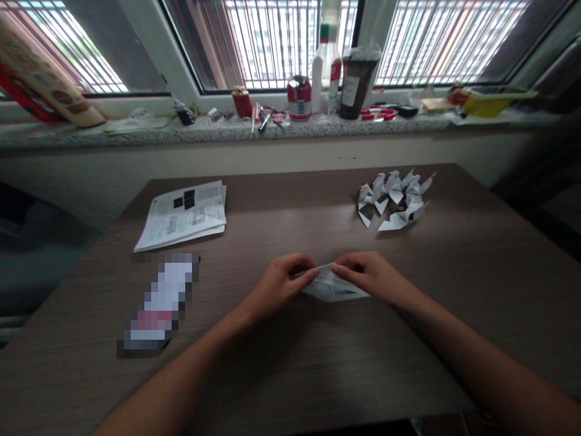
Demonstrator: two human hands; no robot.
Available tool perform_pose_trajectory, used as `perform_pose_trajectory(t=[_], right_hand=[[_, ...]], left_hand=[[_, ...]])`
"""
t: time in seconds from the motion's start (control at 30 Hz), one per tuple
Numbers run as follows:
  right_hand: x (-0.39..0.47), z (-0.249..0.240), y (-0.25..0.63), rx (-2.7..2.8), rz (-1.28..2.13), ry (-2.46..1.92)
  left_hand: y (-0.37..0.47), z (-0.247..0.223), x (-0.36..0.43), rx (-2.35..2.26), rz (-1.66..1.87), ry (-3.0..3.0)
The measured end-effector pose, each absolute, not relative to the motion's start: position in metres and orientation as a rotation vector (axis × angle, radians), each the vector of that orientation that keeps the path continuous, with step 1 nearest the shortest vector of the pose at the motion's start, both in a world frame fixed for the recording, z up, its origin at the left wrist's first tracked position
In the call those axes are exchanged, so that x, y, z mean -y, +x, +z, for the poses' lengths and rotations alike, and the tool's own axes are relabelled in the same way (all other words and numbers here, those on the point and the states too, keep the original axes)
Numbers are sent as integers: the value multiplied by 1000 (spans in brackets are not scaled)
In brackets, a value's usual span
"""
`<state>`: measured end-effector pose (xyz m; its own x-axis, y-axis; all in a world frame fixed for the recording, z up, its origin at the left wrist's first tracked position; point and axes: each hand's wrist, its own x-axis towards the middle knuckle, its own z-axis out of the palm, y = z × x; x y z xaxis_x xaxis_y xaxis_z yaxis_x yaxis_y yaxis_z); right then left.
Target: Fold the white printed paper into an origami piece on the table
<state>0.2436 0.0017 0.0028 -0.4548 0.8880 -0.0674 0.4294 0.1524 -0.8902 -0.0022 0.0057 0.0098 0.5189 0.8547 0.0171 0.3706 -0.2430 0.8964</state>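
Observation:
Between my two hands is a small folded sheet of printed paper (333, 287), held close over the table, with its lower point facing me. My left hand (290, 278) pinches its upper left edge between thumb and fingers. At the upper right edge, my right hand (361, 272) pinches the same paper in the same way. The thumbs lie on the near side, a short gap apart. Part of the paper is hidden under the fingers. Beyond my right hand stands a cluster of several folded paper figures (397, 197) with pointed tips.
A stack of printed sheets (186, 215) lies at the back left of the brown table (272, 212). Nearer me is a phone (158, 303), its screen blurred out. The stone windowsill holds a red can (299, 100), a bottle (324, 79), a dark cup (356, 85) and small tools.

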Motion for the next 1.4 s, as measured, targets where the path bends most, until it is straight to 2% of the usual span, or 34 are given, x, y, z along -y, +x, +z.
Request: perform_pose_trajectory(t=[0.5, 0.73, 0.97, 1.4], right_hand=[[3, 10, 237, 2102, 1112, -1262], [3, 12, 243, 2070, 1168, -1240], [2, 11, 244, 2145, 1103, -1208], [-3, 6, 257, 1770, 1257, -1251]], left_hand=[[1, 14, -7, -973, 603, 1833], [-2, 11, -9, -1060, 676, 1773], [-1, 12, -8, -1018, 579, 1783], [-4, 9, -7, -1116, 743, 1647]])
